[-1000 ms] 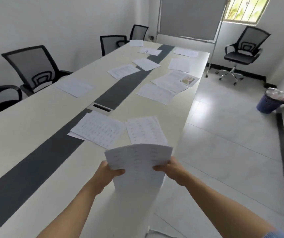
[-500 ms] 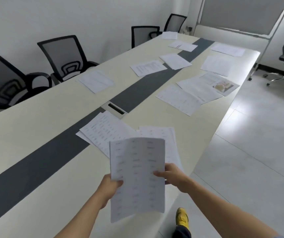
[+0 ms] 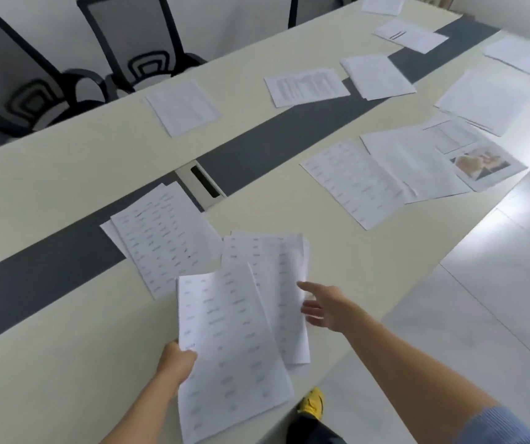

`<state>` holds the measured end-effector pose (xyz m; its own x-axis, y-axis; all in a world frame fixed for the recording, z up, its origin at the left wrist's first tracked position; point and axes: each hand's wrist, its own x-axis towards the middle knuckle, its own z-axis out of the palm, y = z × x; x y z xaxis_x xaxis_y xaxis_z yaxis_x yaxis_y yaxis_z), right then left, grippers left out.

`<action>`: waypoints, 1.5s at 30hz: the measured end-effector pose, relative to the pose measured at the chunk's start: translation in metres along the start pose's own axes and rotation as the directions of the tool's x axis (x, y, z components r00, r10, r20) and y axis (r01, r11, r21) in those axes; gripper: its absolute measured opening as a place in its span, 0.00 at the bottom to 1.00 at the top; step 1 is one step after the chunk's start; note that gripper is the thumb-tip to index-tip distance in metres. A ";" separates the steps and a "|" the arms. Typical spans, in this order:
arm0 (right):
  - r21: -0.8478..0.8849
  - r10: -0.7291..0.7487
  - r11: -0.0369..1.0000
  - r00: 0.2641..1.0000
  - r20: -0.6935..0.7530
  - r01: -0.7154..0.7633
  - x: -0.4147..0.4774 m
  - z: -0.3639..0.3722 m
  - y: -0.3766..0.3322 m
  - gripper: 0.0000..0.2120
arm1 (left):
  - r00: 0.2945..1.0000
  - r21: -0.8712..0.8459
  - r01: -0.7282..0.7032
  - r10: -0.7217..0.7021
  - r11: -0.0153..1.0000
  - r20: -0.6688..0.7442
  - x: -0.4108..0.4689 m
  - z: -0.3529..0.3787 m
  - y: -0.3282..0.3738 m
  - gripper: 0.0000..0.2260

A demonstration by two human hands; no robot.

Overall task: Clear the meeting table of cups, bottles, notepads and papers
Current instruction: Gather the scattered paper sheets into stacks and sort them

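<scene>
My left hand (image 3: 177, 360) grips a stack of printed sheets (image 3: 228, 344) by its left edge, above the near part of the cream meeting table (image 3: 65, 315). My right hand (image 3: 327, 307) is off the stack, fingers spread, at the right edge of a printed sheet (image 3: 273, 267) lying on the table. Another small pile of printed sheets (image 3: 161, 238) lies just left of it, across the dark centre strip (image 3: 42, 274). Several more papers are scattered farther along the table, among them a page with a colour photo (image 3: 484, 165).
A cable hatch (image 3: 202, 184) is set into the centre strip. Two black mesh chairs (image 3: 138, 52) stand along the far left side. The table's right edge borders a pale tiled floor (image 3: 497, 283). A yellow shoe (image 3: 313, 402) shows below the table edge.
My right hand has let go of the held stack and reached forward to the sheet on the table. The left hand alone holds the stack now. The view has dropped and moved closer.
</scene>
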<state>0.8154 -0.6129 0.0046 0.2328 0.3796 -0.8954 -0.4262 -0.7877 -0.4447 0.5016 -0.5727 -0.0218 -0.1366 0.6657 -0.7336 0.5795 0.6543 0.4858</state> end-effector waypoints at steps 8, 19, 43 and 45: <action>-0.292 -0.141 0.947 0.990 0.005 0.137 0.017 0.045 -0.013 0.11 | 0.998 -0.031 0.054 -0.054 0.998 0.023 -0.002 -0.001 0.005 0.12; -0.165 -0.643 0.766 0.729 -0.236 0.622 -0.016 0.030 -0.132 0.08 | 0.987 -0.304 0.092 -0.047 0.948 0.150 0.004 -0.036 0.027 0.14; -0.718 -0.108 0.670 0.982 0.155 0.187 0.037 0.137 -0.032 0.06 | 0.830 -0.560 0.368 0.009 0.742 0.557 0.045 -0.093 0.036 0.30; -0.776 -0.087 0.600 0.980 0.178 0.195 0.035 0.138 -0.041 0.06 | 0.830 -0.580 0.366 0.026 0.728 0.557 0.047 -0.097 0.040 0.27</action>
<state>0.7203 -0.4999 -0.0115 0.1095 0.5273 -0.8426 0.4683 -0.7751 -0.4242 0.4399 -0.4804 0.0092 0.3487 0.3701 -0.8610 -0.0941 0.9279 0.3607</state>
